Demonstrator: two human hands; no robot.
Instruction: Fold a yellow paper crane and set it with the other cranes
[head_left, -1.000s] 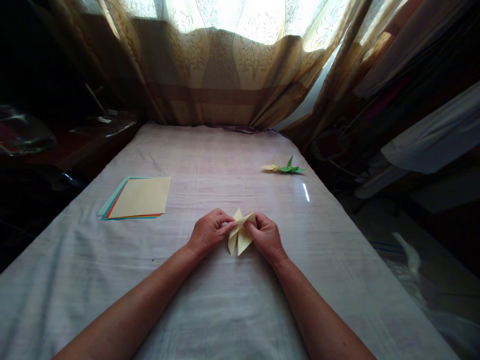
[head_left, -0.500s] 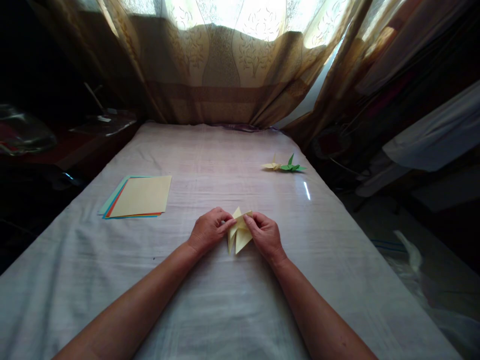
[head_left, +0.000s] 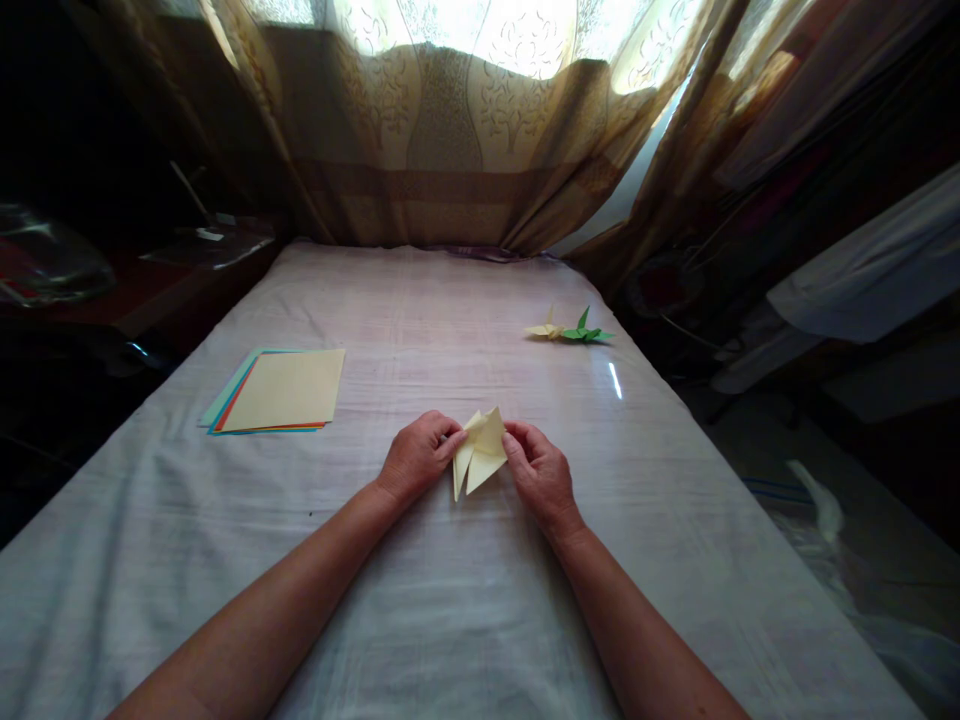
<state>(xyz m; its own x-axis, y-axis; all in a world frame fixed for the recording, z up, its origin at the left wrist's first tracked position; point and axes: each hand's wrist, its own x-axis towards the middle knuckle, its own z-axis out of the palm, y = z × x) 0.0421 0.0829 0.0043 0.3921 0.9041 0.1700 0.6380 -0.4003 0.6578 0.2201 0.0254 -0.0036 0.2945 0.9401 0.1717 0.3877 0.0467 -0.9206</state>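
A pale yellow folded origami paper (head_left: 486, 450) is held between my hands just above the cloth-covered surface, its two narrow points facing me. My left hand (head_left: 421, 452) pinches its left edge between thumb and fingers. On the other side, my right hand (head_left: 541, 474) grips the right edge, thumb in front and fingers curled behind. Farther back on the right rest two finished paper cranes, a cream crane (head_left: 547, 330) and a green crane (head_left: 586, 332), side by side.
To the left lies a stack of coloured paper squares (head_left: 289, 390), cream on top. A white cloth (head_left: 420, 610) covers the surface. Behind it hangs a patterned curtain (head_left: 450, 130). A dark side table (head_left: 127, 300) with plastic bags adjoins the left.
The top flap of the folded paper now stands up more openly, and my right thumb has slid from its upper part to its right edge. The cranes and stack stay put.
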